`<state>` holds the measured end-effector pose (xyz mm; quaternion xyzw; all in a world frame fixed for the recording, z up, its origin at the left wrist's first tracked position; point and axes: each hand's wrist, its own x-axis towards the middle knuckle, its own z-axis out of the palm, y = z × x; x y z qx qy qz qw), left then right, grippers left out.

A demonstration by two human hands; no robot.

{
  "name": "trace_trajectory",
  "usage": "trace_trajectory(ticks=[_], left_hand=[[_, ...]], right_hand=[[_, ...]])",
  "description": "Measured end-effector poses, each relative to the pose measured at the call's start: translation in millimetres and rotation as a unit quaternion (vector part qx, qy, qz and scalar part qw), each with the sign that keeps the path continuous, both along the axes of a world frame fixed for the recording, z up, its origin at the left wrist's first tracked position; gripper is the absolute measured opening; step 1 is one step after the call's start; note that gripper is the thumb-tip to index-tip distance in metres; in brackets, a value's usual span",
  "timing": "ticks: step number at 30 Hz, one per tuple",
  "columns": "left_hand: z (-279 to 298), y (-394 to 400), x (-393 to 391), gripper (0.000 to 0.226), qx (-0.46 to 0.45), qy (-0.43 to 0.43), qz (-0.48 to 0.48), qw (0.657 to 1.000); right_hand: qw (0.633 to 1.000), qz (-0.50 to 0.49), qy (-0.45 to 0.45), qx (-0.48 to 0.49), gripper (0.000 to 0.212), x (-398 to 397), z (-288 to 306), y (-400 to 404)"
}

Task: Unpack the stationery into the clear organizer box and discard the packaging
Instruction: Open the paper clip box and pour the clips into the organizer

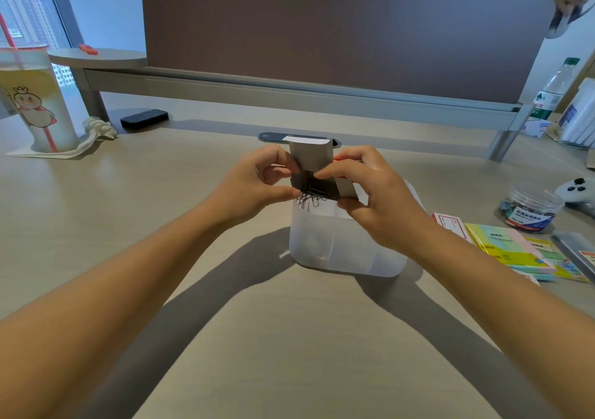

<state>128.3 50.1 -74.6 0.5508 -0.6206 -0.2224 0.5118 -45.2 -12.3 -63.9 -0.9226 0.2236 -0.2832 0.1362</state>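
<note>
While both hands hold it over the organizer, a small grey cardboard box (310,164) with its end flaps open hangs tilted, mouth downward, above the translucent white plastic organizer box (341,248) on the pale wood-grain tabletop (273,338).

Left hand (257,183): fingers (280,191) curled, thumb and forefinger pinching the carton's left edge and flap.

Right hand (376,193): fingers (335,172) curled around the carton's right side, forefinger laid across its front, thumb under the lower flap.

Contents: a tangle of dark metal paper clips (310,196) at the carton's mouth, just above the organizer's rear left compartment.

Right of the organizer, near: a red-and-white label pack (449,223), a stack of pastel sticky-note pads (512,251), a clear round jar of binder clips (531,207), a grey flat packet (576,251) and a white game controller (576,191).

Left side, well apart: a tall plastic drink cup with a cartoon print and red straw (33,99) on a crumpled white napkin (90,135); a black rectangular eraser block (144,119).

Far right: a clear water bottle with a green cap (555,90).

Top right corner: another person's hand, blurred.
</note>
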Motion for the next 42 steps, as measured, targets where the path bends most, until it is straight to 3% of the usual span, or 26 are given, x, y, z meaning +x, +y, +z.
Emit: trace_trajectory(ticks=[11,15,19,23,28,31,34,37,42], left_hand=[[-3.3,3.8,-6.9,0.031,-0.044,0.005,0.023,0.999],[-0.5,4.6,-9.6,0.033,-0.021,-0.023,0.035,0.999],[3.9,3.5,-13.7,0.049,0.003,-0.075,0.048,0.996],[5.8,4.7,-21.2,0.042,-0.003,-0.099,0.085,0.991],[9.8,25.3,-22.5,0.042,-0.018,-0.122,0.156,0.980],[6.5,52.3,-18.6,0.045,-0.017,-0.113,0.218,0.969],[-10.4,83.6,-13.9,0.046,0.022,-0.087,0.263,0.961],[-37.9,112.9,-7.4,0.044,0.078,-0.076,0.283,0.953],[-58.8,124.5,8.0,0.043,0.134,-0.087,0.322,0.933]], right_hand=[[0.999,0.002,-0.037,-0.018,0.040,4.2,0.6,0.2],[0.997,0.006,-0.061,0.040,0.042,1.3,0.7,-2.7],[0.989,-0.002,-0.105,0.105,0.042,-0.1,3.4,-4.2],[0.985,-0.012,-0.104,0.139,0.046,-0.6,4.2,-4.9],[0.994,-0.033,-0.054,0.084,0.052,-2.2,0.4,4.9],[0.996,-0.034,-0.053,-0.055,0.054,-7.9,-5.7,21.5],[0.983,0.022,-0.035,-0.177,0.043,-17.5,-23.7,42.1],[0.982,0.089,0.058,-0.155,0.038,-27.5,-50.4,64.0],[0.981,0.087,0.175,-0.017,0.049,-31.8,-69.4,73.0]])
